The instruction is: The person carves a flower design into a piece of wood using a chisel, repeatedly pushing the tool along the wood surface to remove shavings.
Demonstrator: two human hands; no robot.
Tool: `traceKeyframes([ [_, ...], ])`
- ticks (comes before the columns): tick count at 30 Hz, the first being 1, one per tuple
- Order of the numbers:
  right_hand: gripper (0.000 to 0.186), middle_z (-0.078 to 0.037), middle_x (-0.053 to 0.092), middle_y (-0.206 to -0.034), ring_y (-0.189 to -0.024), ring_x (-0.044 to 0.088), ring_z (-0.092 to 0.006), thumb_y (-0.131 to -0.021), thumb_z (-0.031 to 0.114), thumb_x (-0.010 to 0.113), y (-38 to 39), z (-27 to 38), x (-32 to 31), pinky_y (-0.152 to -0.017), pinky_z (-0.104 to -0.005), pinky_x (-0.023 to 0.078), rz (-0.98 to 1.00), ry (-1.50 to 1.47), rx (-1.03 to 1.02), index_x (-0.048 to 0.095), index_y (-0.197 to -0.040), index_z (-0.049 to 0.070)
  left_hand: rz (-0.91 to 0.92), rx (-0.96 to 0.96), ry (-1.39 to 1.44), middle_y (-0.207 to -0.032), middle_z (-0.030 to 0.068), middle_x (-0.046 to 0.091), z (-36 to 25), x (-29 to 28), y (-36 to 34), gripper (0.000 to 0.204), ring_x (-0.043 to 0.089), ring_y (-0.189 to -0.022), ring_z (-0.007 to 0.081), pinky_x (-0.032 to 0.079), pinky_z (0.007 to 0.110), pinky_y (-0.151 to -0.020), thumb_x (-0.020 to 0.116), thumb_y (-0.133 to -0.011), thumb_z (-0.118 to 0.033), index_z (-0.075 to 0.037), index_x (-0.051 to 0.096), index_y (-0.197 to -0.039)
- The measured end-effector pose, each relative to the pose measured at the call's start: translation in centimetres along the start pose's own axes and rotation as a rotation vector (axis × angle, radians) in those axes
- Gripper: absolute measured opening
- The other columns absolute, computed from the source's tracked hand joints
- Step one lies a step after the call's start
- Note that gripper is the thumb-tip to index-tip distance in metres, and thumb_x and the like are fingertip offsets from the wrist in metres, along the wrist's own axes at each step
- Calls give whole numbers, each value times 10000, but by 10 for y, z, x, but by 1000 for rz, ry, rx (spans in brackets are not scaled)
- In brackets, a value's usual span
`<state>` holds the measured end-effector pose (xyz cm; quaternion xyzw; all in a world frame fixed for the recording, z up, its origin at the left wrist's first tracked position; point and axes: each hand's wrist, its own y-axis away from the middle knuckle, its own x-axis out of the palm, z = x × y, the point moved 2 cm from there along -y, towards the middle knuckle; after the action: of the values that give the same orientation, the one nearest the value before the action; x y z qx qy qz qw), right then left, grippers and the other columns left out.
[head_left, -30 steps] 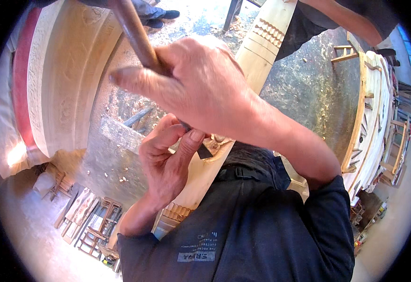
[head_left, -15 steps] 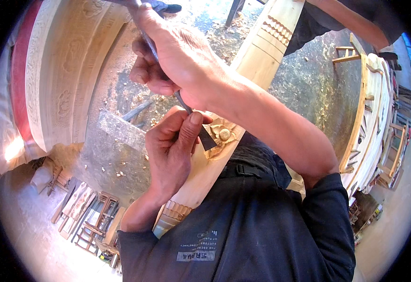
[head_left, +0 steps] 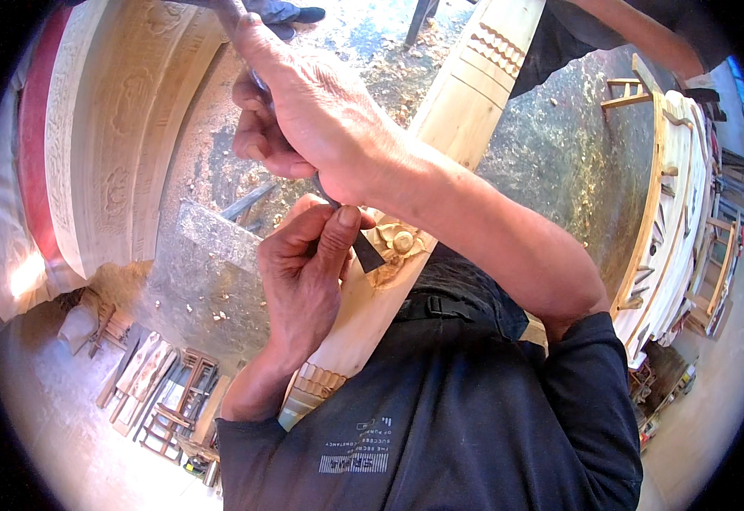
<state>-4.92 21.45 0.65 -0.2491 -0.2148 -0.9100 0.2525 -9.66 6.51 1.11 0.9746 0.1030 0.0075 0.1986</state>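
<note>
A pale wooden board runs slantwise beneath my arms, with a carved flower in raised relief in front of my waist. My left hand pinches a flat dark chisel low down, thumb and fingers close above its wide blade. The cutting edge meets the wood at the left side of the flower. Higher up, my right hand is wrapped round the chisel's shank and handle, and my right forearm crosses over the board. The fingers partly hide the shank.
Curved carved panels stand at the left. Wood chips litter the grey floor. Another person's forearm and dark clothes are beside the board's far end. At the right is a stack of pale boards; wooden frames lie lower left.
Both hands and the chisel have shifted slightly left. The blade still rests beside the flower. At the top, more of a shoe and a trouser leg shows.
</note>
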Motion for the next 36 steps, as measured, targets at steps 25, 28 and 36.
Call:
traceKeyframes([
  [25, 706, -65, 503, -554, -442, 441, -110, -1156, 644, 449, 13, 8, 1, -409, -295, 307, 124, -37, -28, 477, -704, 103, -12, 81, -73, -858, 8, 615, -2, -2, 4, 198, 520, -803, 87, 432, 273, -730, 750, -1083, -125, 43, 801, -990],
  [28, 711, -53, 491, -554, -450, 445, -104, -1156, 647, 447, 11, 7, 0, -407, -287, 313, 164, -61, -91, 458, -689, 111, -17, 87, -57, -851, 24, 629, 0, -1, 3, 197, 544, -815, 96, 449, 284, -745, 755, -1078, -123, 45, 803, -988],
  [36, 700, -17, 485, -585, -463, 482, -98, -1156, 640, 457, 14, 8, 6, -398, -278, 351, 137, -62, -89, 441, -693, 116, -37, 134, -28, -865, 38, 663, 3, -2, 5, 182, 568, -830, 103, 465, 287, -763, 758, -1074, -116, 43, 814, -1006],
])
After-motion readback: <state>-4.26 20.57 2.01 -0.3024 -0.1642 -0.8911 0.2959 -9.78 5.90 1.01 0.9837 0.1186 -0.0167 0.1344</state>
